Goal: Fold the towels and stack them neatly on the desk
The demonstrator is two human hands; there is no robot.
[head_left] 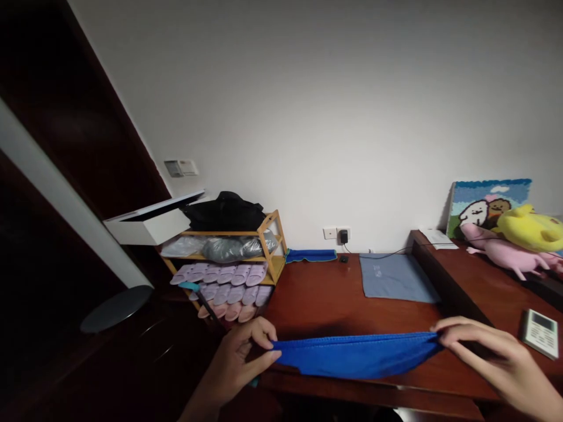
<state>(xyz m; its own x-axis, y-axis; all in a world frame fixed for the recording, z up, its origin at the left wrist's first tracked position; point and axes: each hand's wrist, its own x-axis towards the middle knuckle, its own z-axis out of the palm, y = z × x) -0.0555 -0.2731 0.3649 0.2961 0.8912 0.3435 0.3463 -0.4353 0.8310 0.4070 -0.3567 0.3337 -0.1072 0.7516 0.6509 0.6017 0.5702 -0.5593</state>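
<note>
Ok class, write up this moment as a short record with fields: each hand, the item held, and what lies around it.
Left hand: pinches one end of the blue cloth
Right hand: pinches the other end
Cloth state: held taut along its top edge, lower edge sagging, over the wooden desk
On desk: grey-blue mat
Beside desk: bamboo rack holding lilac slippers
Right side: white remote control

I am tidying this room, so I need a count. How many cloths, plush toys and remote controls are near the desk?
Cloths: 3 (bright blue cloth between left hand and right hand, blue cloth by the wall, grey-blue cloth)
Plush toys: 2 (pink plush pig, yellow plush toy)
Remote controls: 1 (white remote control)
Total: 6
</note>
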